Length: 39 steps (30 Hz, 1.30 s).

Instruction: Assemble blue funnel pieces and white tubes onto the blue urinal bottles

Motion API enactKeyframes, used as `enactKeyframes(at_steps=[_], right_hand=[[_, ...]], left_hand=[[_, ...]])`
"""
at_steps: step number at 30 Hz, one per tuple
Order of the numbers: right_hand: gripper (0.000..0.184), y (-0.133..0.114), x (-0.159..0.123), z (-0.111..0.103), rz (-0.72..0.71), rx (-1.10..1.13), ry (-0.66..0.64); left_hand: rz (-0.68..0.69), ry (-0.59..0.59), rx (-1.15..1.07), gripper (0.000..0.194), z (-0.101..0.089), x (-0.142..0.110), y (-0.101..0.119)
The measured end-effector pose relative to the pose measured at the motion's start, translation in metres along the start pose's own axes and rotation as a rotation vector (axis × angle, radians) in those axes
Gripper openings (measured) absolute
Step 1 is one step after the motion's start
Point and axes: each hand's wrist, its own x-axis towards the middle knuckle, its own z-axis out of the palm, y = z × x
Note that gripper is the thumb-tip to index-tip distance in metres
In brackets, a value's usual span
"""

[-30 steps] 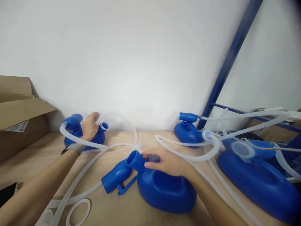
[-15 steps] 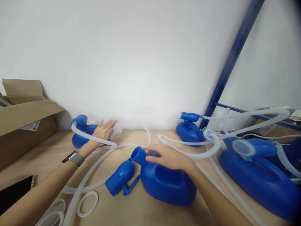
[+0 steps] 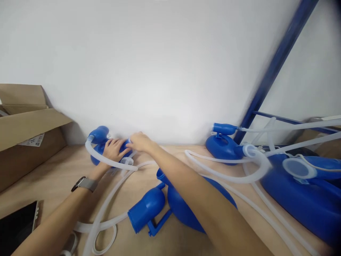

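A cardboard box (image 3: 29, 129) sits at the left edge; left of centre on the tabletop (image 3: 60, 167), a blue bottle (image 3: 99, 148) has the left hand (image 3: 114, 149) spread over it and the right hand (image 3: 140, 142) curled at its neck, though whether either grips cannot be told; a second bottle (image 3: 178, 208) is lower centre, a third bottle (image 3: 218, 150) middle right

Both bare forearms extended forward, hands close together left of centre in the head view. Left forearm (image 3: 53, 220) rises from lower left; left hand (image 3: 113, 150) back up, fingers bent and slightly parted, pointing away, thumb (image 3: 124, 153) angled toward the right hand (image 3: 140, 142). Right forearm (image 3: 197, 193) runs diagonally up-left from lower right; right wrist (image 3: 152, 147) roughly in line with it, fingers curled, directed left. Right fingertips partly hidden; contact between hands unclear.
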Motion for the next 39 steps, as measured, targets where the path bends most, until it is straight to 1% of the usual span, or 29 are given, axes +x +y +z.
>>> enactKeyframes(at_steps=[1,3,6,11,16,18,20,22,24,26,28,31,33,35,37,39], right_hand=[[0.024,0.004,0.005,0.005,-0.005,0.022,0.003],[0.027,0.014,0.008,0.010,-0.034,0.076,-0.005],[0.032,0.028,0.004,0.010,-0.096,0.152,-0.033],[0.031,0.036,-0.003,0.000,-0.138,0.257,-0.056],[0.034,0.043,-0.016,-0.018,-0.152,0.393,0.053],[0.032,0.048,-0.023,-0.024,-0.159,0.425,0.060],[0.032,0.053,-0.031,-0.029,-0.150,0.451,0.037],[0.038,0.057,-0.037,-0.031,-0.121,0.483,0.017],[0.045,0.061,-0.042,-0.031,-0.082,0.534,-0.065],[0.048,0.062,-0.046,-0.029,-0.044,0.607,-0.227],[0.046,0.060,-0.047,-0.025,-0.016,0.697,-0.394],[0.045,0.052,-0.048,-0.019,-0.018,0.800,-0.541],[0.045,0.045,-0.047,-0.021,-0.079,0.840,-0.594],[0.043,0.038,-0.047,-0.028,-0.169,0.864,-0.621],[0.039,0.030,-0.049,-0.038,-0.258,0.807,-0.600],[0.034,0.018,-0.053,-0.045,-0.341,0.660,-0.536]], left_hand=[[0.017,0.000,-0.006,0.052,0.001,-0.001,0.000],[0.047,-0.001,-0.021,0.051,0.003,-0.002,0.001],[0.084,-0.012,-0.050,0.050,0.006,-0.002,0.004],[0.120,-0.042,-0.112,0.048,0.007,0.001,0.006],[0.112,-0.072,-0.192,0.051,0.007,0.005,0.006],[0.108,-0.094,-0.234,0.054,0.008,0.008,0.009],[0.106,-0.122,-0.286,0.059,0.010,0.011,0.013],[0.107,-0.153,-0.352,0.063,0.010,0.015,0.016],[0.096,-0.174,-0.434,0.064,0.007,0.018,0.015],[0.054,-0.172,-0.525,0.063,0.000,0.019,0.010],[-0.035,-0.146,-0.622,0.060,-0.010,0.020,0.000],[-0.214,-0.103,-0.786,0.055,-0.025,0.017,-0.016],[-0.320,-0.096,-0.907,0.057,-0.033,0.014,-0.025],[-0.402,-0.107,-1.023,0.059,-0.040,0.010,-0.032],[-0.466,-0.132,-1.119,0.059,-0.047,0.005,-0.036],[-0.515,-0.178,-1.197,0.060,-0.053,-0.002,-0.040]])
